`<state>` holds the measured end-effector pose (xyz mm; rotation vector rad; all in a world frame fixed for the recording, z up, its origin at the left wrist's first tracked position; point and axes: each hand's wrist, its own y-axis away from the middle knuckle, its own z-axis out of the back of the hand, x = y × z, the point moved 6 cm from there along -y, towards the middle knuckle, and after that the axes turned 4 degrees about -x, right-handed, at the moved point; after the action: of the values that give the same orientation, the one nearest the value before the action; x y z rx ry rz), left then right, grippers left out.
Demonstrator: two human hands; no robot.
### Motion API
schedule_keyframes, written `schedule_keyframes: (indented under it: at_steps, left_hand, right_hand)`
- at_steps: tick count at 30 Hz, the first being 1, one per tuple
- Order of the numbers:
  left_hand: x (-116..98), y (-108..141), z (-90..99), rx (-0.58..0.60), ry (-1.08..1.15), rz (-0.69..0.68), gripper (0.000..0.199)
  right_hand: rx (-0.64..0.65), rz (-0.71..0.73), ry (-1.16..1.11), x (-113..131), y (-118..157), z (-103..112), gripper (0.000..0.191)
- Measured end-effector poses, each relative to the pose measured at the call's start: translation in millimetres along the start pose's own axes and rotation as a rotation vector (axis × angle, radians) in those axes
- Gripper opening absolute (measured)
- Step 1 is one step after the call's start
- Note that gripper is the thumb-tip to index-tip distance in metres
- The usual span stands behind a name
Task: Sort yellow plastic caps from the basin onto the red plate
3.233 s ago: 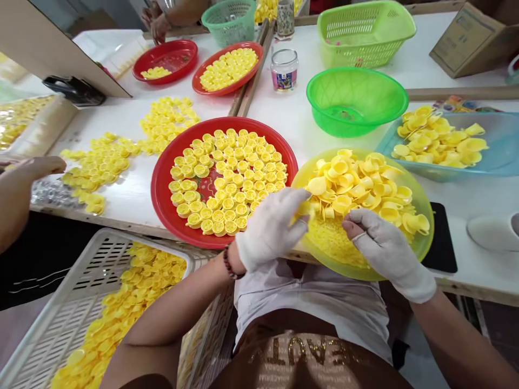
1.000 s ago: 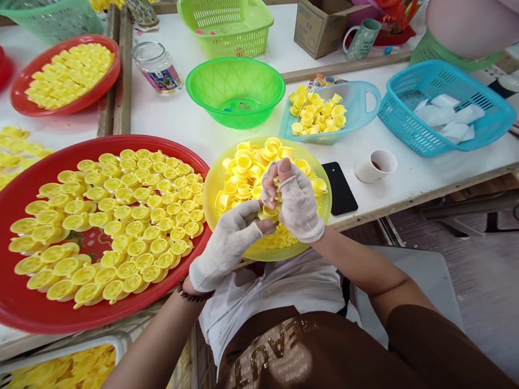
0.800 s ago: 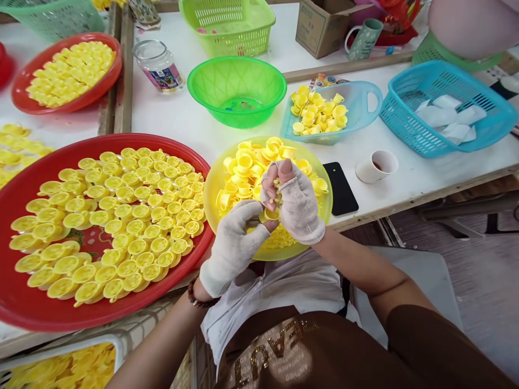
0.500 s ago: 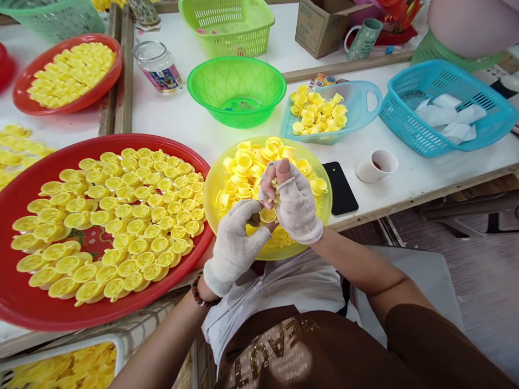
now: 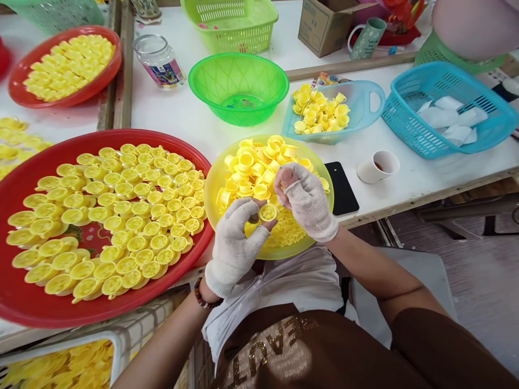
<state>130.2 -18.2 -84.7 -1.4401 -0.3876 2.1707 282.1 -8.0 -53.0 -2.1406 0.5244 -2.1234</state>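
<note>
My left hand [image 5: 239,240], in a white fingerless glove, pinches a small yellow cup [image 5: 268,212] between thumb and fingers, with its opening facing up and small pale bits inside. To its right, my right hand [image 5: 306,200] is closed, thumb against fingers; what it holds, if anything, is too small to name. Both hands are over a yellow bowl [image 5: 211,189] heaped with yellow cups [image 5: 253,167] and small yellow pieces [image 5: 284,229]. At the left, a big red tray [image 5: 162,302] carries rows of filled yellow cups [image 5: 133,222].
Behind the bowl are a green basin [image 5: 239,89], a light-blue scoop tray [image 5: 367,100] and a glass jar [image 5: 162,62]. On the right are a black flat object [image 5: 343,189], a paper cup [image 5: 377,166] and a blue basket [image 5: 450,108].
My right hand has moved right, away from the cup in my left hand. Small pieces now show in that cup. My left hand has hardly moved.
</note>
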Motion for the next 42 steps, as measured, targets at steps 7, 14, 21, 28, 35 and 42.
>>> schedule_keyframes:
  at_steps: [7, 14, 21, 28, 35, 42]
  left_hand:
    - [-4.0, -0.4, -1.0, -0.017, -0.065, -0.048, 0.016]
    - [-1.8, 3.5, -0.3, -0.035, -0.042, -0.032, 0.029]
    - [-10.3, 16.6, 41.5, -0.164, -0.196, -0.134, 0.027]
    - [17.4, 29.4, 96.3, -0.194, -0.260, 0.105, 0.027]
    - [-6.9, 13.9, 40.1, -0.096, -0.285, -0.123, 0.025]
    - [-10.2, 3.6, 4.5, -0.044, -0.259, -0.218, 0.019]
  right_hand:
    - [0.295, 0.095, 0.362, 8.1, 10.1, -1.2, 0.028]
    - [0.166, 0.106, 0.408, 13.5, 5.7, 10.5, 0.028]
    - [0.243, 0.084, 0.627, 8.0, 22.5, 21.1, 0.023]
    - [0.507, 0.145, 0.733, -4.4, 30.4, -3.9, 0.021]
    - [0.401, 0.013, 0.626, 1.2, 19.6, -20.0, 0.020]
    - [0.479, -0.212, 0.408, -9.8, 15.9, 5.1, 0.010]
